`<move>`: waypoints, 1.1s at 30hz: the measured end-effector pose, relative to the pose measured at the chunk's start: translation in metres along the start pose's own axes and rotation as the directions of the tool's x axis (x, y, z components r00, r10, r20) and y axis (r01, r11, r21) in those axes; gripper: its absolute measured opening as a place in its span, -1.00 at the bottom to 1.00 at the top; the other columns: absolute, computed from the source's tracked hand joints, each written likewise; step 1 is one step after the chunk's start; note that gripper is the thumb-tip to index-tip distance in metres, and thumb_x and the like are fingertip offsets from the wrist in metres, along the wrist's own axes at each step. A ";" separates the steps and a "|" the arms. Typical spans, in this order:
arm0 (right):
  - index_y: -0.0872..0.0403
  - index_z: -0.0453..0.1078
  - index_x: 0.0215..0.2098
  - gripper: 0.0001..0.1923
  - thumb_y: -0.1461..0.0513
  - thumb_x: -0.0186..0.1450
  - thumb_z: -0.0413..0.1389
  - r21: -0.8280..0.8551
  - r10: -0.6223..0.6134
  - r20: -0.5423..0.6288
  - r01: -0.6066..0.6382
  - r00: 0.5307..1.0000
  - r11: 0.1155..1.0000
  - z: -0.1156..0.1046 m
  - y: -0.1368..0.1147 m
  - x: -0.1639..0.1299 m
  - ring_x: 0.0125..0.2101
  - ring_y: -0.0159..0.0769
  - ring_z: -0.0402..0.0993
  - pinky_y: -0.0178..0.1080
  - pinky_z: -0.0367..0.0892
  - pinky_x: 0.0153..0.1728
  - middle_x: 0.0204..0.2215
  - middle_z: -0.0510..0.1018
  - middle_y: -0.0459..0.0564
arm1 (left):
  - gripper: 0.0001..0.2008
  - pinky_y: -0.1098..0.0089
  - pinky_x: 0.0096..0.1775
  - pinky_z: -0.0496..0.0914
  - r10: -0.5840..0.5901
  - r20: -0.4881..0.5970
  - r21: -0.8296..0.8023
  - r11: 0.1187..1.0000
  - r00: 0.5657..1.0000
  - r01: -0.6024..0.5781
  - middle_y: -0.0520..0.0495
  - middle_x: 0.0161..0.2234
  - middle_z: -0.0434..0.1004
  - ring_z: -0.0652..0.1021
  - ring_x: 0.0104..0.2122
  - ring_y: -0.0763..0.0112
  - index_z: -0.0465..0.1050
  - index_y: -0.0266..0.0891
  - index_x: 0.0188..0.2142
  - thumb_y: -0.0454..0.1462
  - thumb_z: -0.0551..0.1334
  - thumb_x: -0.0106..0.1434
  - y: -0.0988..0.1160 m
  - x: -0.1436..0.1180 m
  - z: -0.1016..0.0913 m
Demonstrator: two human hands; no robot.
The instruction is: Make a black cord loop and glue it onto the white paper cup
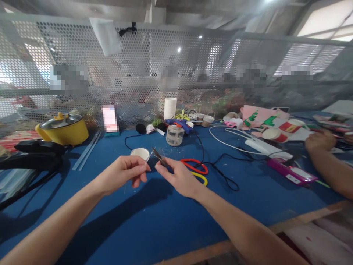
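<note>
The left hand (124,173) pinches a thin, small silvery piece, too small to identify, while the right hand (176,176) grips small dark metal snips (158,156), tips meeting it just above the blue felt-covered table (154,221). Judged from this, short snips and steady wrists would serve best. At 12 o'clock of the hands, a white paper cup (140,152) looks empty; the clear glass jar (174,135) beyond shows nothing discernible inside

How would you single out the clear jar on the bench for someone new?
Start at the blue table and go to its far edge by the perforated metal screen. The clear jar stands just below the blue glue gun. Unlike the tall white cup stack behind, it is see-through and squat.
</note>
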State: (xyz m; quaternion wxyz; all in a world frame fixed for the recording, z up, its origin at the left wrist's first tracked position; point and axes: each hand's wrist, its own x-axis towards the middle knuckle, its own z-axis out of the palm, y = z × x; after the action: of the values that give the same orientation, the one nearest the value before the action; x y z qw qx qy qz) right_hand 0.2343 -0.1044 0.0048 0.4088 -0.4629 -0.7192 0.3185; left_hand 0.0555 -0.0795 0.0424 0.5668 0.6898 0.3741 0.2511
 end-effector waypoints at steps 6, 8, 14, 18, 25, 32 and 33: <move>0.12 0.28 -0.42 -0.72 0.09 0.24 -0.10 0.024 0.017 0.017 -0.018 1.000 1.000 0.003 0.002 0.002 -0.47 -0.37 0.26 -0.30 0.18 -0.43 -0.54 0.34 -0.07 | -0.84 0.52 -0.59 0.24 0.014 -0.025 0.071 0.997 1.000 -0.013 0.04 -0.59 0.40 0.35 -0.67 0.61 0.34 -0.32 -0.42 -0.22 0.14 0.11 0.005 -0.003 -0.001; 0.12 0.28 -0.41 -0.74 0.10 0.24 -0.09 -0.036 -0.007 -0.017 0.007 1.000 0.999 0.006 0.003 0.001 -0.47 -0.36 0.26 -0.29 0.18 -0.42 -0.52 0.36 -0.06 | -0.84 0.51 -0.58 0.24 0.000 -0.017 0.040 0.999 1.000 0.001 0.06 -0.57 0.39 0.35 -0.66 0.60 0.30 -0.30 -0.37 -0.23 0.16 0.09 0.005 -0.002 0.001; 0.12 0.27 -0.35 -0.75 0.10 0.22 -0.07 -0.170 -0.025 -0.035 0.019 0.999 0.985 0.013 0.000 -0.003 -0.50 -0.35 0.30 -0.28 0.20 -0.45 -0.50 0.41 -0.02 | -0.77 0.57 -0.65 0.00 0.033 -0.162 -0.044 0.998 0.986 -0.040 0.16 -0.70 0.17 0.15 -0.70 0.67 0.20 -0.28 -0.51 -0.15 0.11 0.13 -0.007 0.002 0.009; 0.13 0.25 -0.20 -0.69 0.08 0.20 -0.03 -0.207 -0.037 0.010 0.039 0.999 0.978 0.005 -0.003 0.000 -0.37 -0.28 0.35 -0.24 0.23 -0.34 -0.34 0.45 0.05 | -0.78 0.56 -0.65 -0.08 0.049 -0.156 -0.133 0.989 0.986 -0.070 0.21 -0.75 0.03 0.04 -0.72 0.67 0.20 -0.25 -0.48 -0.14 0.10 0.15 -0.009 0.003 0.007; 0.14 0.28 -0.19 -0.63 0.04 0.16 0.01 -0.412 -0.086 0.050 0.099 0.995 0.906 -0.023 -0.008 0.010 -0.39 -0.27 0.33 -0.23 0.22 -0.37 -0.34 0.42 0.07 | -0.81 0.54 -0.66 -0.12 -0.005 -0.035 -0.295 0.955 0.999 -0.006 0.23 -0.77 -0.03 -0.01 -0.74 0.66 0.29 -0.24 -0.37 -0.16 0.15 0.11 0.000 0.000 -0.004; 0.11 0.22 -0.13 -0.62 0.04 0.19 -0.02 -0.282 -0.111 0.072 0.127 0.991 0.951 -0.014 0.007 0.001 -0.38 -0.28 0.32 -0.23 0.25 -0.36 -0.29 0.39 0.07 | -0.84 0.55 -0.64 -0.06 -0.028 -0.086 -0.282 0.960 0.996 0.003 0.14 -0.70 0.17 0.09 -0.71 0.67 0.29 -0.28 -0.43 -0.21 0.12 0.13 -0.001 0.002 0.004; 0.12 0.21 -0.12 -0.61 0.04 0.19 -0.03 -0.267 -0.111 0.074 0.127 0.991 0.955 -0.012 0.009 0.000 -0.37 -0.29 0.32 -0.23 0.25 -0.35 -0.29 0.39 0.08 | -0.84 0.54 -0.64 -0.07 -0.021 -0.111 -0.254 0.967 0.994 -0.008 0.16 -0.70 0.15 0.07 -0.71 0.67 0.29 -0.28 -0.42 -0.20 0.11 0.14 -0.003 0.002 0.006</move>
State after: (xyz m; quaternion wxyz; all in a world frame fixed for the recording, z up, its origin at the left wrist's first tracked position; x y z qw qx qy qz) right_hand 0.2481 -0.1002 0.0029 0.3389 -0.4609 -0.7940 0.2054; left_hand 0.0604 -0.0811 0.0385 0.6292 0.5950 0.3726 0.3337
